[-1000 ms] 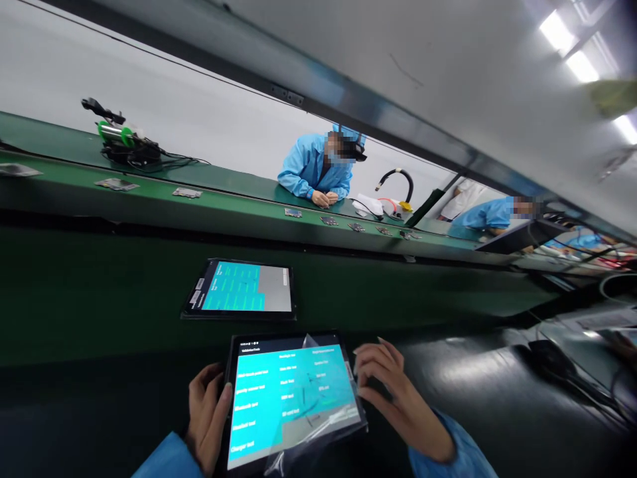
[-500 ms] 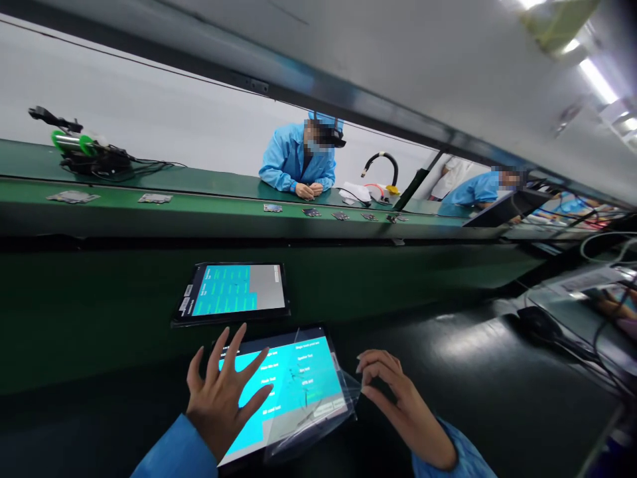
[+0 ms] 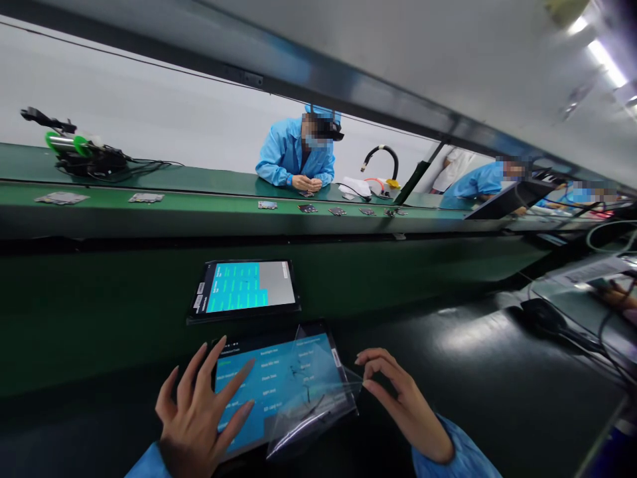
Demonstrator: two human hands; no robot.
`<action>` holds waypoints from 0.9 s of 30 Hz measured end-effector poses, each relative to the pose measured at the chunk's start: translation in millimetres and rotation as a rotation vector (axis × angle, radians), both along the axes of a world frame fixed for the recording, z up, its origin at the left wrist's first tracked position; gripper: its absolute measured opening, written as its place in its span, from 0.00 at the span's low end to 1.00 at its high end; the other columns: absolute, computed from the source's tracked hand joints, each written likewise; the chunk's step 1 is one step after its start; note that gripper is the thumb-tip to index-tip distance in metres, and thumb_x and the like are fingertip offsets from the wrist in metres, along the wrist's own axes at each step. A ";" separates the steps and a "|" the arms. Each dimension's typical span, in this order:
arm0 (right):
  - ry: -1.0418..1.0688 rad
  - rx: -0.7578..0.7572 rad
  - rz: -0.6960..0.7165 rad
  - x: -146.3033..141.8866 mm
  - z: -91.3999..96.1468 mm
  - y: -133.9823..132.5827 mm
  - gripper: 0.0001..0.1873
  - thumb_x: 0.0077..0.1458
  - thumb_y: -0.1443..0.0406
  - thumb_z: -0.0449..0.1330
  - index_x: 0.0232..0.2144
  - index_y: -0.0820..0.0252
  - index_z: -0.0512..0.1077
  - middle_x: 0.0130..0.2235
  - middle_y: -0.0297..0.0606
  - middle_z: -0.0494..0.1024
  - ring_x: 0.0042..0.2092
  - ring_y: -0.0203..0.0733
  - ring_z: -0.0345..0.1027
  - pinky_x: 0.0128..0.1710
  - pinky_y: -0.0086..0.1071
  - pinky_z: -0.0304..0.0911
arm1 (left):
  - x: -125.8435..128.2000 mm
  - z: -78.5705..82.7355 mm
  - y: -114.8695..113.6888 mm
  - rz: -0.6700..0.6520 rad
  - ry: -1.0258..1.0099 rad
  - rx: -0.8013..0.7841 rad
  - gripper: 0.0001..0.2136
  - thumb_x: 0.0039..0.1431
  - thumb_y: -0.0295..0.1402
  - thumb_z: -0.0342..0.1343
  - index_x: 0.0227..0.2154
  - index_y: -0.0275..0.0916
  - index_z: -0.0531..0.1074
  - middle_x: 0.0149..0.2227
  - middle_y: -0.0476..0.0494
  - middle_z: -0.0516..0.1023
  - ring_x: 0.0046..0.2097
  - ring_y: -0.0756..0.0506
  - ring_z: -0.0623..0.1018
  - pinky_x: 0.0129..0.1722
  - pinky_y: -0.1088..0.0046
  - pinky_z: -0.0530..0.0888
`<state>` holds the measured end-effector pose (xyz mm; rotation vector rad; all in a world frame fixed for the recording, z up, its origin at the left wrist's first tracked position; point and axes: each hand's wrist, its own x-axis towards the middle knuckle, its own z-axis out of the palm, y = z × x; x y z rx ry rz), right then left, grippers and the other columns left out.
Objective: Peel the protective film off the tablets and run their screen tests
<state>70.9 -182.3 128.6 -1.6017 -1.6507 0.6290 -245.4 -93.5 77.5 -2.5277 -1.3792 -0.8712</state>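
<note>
A tablet lies on the dark bench before me, its blue screen showing a list of white text. My left hand is spread over the tablet's left side, fingers apart; whether a fingertip touches the glass I cannot tell. A clear plastic film covers the lower right of the screen, lifted at its right corner. That corner is pinched between the thumb and fingers of my right hand, just right of the tablet. Behind it lies a second tablet with green text on blue and a grey area.
Beyond the bench runs a raised green conveyor carrying several small circuit boards. Across it, a person in blue leans on the far bench. A dark handled device with cables lies at right. A metal shelf hangs overhead.
My left hand has shifted left and slightly down across the screen. The near tablet's screen has dimmed from bright cyan to darker blue. The right hand still pinches the film corner.
</note>
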 end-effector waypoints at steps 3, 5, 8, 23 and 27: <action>0.063 -0.004 0.010 -0.8 3.2 2.7 0.04 0.61 0.63 0.53 0.32 0.52 0.65 0.43 0.33 0.69 0.46 0.38 0.65 0.47 0.32 0.60 | -10.8 4.7 -7.0 0.041 -0.041 -0.093 0.18 0.62 0.44 0.42 0.55 0.58 0.64 0.67 0.49 0.45 0.64 0.33 0.53 0.59 0.46 0.47; 0.118 0.004 0.033 -5.7 6.9 7.3 0.05 0.61 0.64 0.53 0.32 0.53 0.66 0.41 0.32 0.69 0.44 0.36 0.66 0.46 0.29 0.61 | -17.6 5.1 -9.9 0.101 -0.106 -0.176 0.18 0.63 0.43 0.40 0.55 0.56 0.63 0.65 0.45 0.49 0.63 0.33 0.54 0.58 0.44 0.50; 0.215 0.035 0.116 -29.6 13.5 19.9 0.05 0.61 0.65 0.53 0.31 0.54 0.67 0.39 0.32 0.69 0.43 0.35 0.67 0.45 0.29 0.62 | -25.3 -3.4 -9.8 0.187 -0.308 -0.376 0.19 0.63 0.46 0.39 0.55 0.51 0.60 0.61 0.42 0.56 0.61 0.34 0.58 0.56 0.44 0.55; -0.333 0.114 0.453 -125.2 12.9 55.2 0.15 0.64 0.66 0.51 0.52 0.58 0.58 0.52 0.32 0.73 0.65 0.34 0.44 0.63 0.43 0.07 | -33.0 -19.0 -11.7 0.332 -0.939 -0.961 0.29 0.52 0.59 0.45 0.49 0.45 0.64 0.48 0.41 0.73 0.53 0.35 0.71 0.59 0.49 0.61; -0.459 0.145 0.338 -125.6 -11.3 40.6 0.16 0.63 0.64 0.54 0.53 0.58 0.60 0.49 0.33 0.75 0.64 0.35 0.49 0.60 0.36 0.02 | -31.7 -23.2 -8.4 0.329 -0.731 -0.838 0.30 0.55 0.57 0.39 0.46 0.39 0.70 0.54 0.34 0.71 0.58 0.33 0.67 0.61 0.48 0.58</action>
